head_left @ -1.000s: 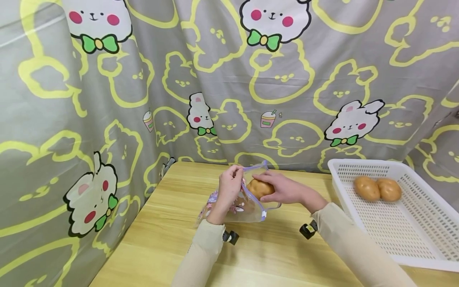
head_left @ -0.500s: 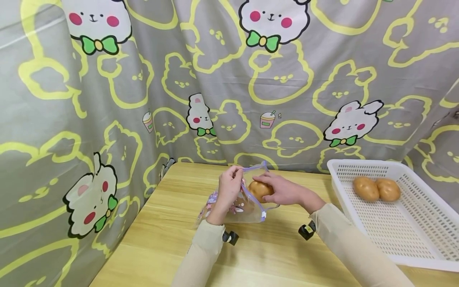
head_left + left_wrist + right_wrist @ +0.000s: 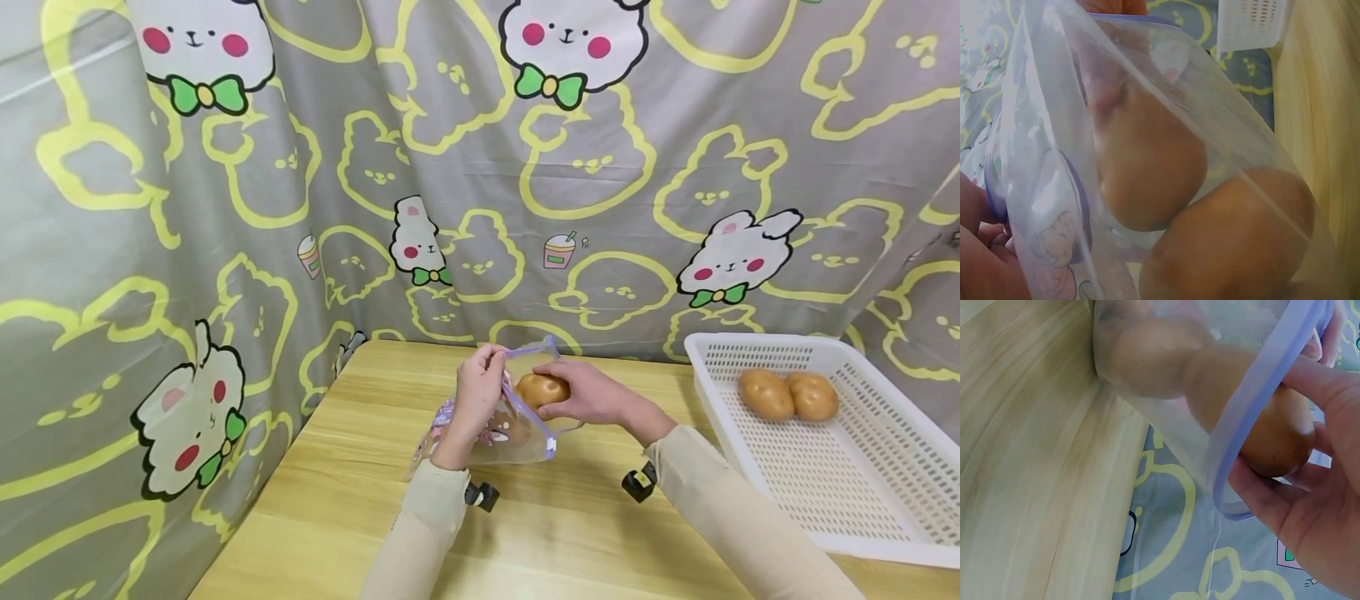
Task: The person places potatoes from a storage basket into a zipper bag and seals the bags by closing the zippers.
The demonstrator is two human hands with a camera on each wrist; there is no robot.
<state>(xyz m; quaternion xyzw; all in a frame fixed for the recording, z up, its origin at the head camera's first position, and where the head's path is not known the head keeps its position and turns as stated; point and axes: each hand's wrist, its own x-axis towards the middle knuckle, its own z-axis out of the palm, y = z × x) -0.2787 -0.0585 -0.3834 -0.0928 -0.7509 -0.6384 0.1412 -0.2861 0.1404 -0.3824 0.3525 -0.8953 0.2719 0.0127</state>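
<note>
R hand (image 3: 592,393) grips potato (image 3: 542,389) — at bag (image 3: 510,429) mouth.

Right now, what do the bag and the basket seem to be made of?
Bag: thin clear plastic film, glossy, with a purple zip edge; the potatoes show through it in both wrist views. Basket: white, apparently rigid moulded plastic, matte, its walls and floor perforated with rows of small holes.

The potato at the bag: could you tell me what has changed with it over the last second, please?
The right hand has raised the potato slightly and turned it, so more of it shows at the bag's mouth. The left hand still pinches the bag's rim. Both potatoes in the basket have not moved.
</note>
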